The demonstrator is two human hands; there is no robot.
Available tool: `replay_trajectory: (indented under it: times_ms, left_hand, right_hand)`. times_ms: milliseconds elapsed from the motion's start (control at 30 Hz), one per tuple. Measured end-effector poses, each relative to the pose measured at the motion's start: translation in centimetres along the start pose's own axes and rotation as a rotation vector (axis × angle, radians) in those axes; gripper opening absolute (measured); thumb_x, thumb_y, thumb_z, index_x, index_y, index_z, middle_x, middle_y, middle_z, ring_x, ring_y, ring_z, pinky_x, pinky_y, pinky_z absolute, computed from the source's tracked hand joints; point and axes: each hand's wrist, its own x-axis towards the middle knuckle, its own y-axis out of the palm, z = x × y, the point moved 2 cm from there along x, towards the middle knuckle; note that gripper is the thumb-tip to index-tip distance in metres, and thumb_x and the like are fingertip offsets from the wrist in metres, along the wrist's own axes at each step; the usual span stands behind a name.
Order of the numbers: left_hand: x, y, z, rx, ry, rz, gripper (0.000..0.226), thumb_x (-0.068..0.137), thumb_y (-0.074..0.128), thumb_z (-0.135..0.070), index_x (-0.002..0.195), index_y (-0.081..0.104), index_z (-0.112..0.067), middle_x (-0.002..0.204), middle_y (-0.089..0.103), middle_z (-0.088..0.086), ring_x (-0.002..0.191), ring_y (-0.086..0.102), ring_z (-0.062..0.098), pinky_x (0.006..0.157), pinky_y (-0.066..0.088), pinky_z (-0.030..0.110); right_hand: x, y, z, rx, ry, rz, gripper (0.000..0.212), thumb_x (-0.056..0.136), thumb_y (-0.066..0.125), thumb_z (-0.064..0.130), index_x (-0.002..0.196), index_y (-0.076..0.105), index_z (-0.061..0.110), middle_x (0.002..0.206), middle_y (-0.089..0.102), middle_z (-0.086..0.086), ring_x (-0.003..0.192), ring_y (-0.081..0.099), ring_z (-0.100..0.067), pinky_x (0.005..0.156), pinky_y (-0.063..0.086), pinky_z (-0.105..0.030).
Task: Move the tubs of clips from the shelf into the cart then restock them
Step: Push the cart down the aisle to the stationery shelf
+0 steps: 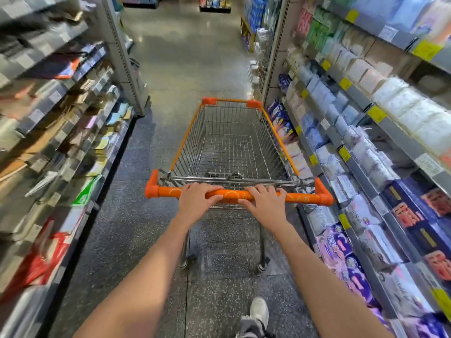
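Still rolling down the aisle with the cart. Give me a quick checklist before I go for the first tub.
1. Both hands on handle: ok. Left hand and right hand grip the orange handle.
2. Cart basket free for tubs: ok, nothing inside.
3. Aisle floor ahead open: ok.
4. Tubs of clips located: cannot tell, shelves blurred.
5. Clearance to right shelf: not ok, cart runs close.

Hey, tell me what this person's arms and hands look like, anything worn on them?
Both forearms are bare: no sleeves reach into view. The left hand and right hand wear no gloves, and no watch, ring or bracelet shows on either wrist.
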Motion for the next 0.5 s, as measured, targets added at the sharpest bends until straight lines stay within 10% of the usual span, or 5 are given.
replay_trajectory:
  times_ms: [500]
  left_hand:
    - [-14.1, -3.2, 5.4, -0.068, -0.048, -0.077, 0.033, 0.086, 0.055, -0.052, 0.117, 0.06, -0.044, 0.106, 0.064, -0.015, 0.103, 0.052, 0.01, 0.099, 0.024, 0.033]
  right_hand:
    - [-9.3, -3.4, 10.5, 0.084, -0.032, 0.091, 0.057, 0.084, 0.025, 0.065, 0.115, 0.061, 0.033, 0.106, 0.065, 0.007, 0.099, 0.059, -0.025, 0.09, 0.036, -0.05]
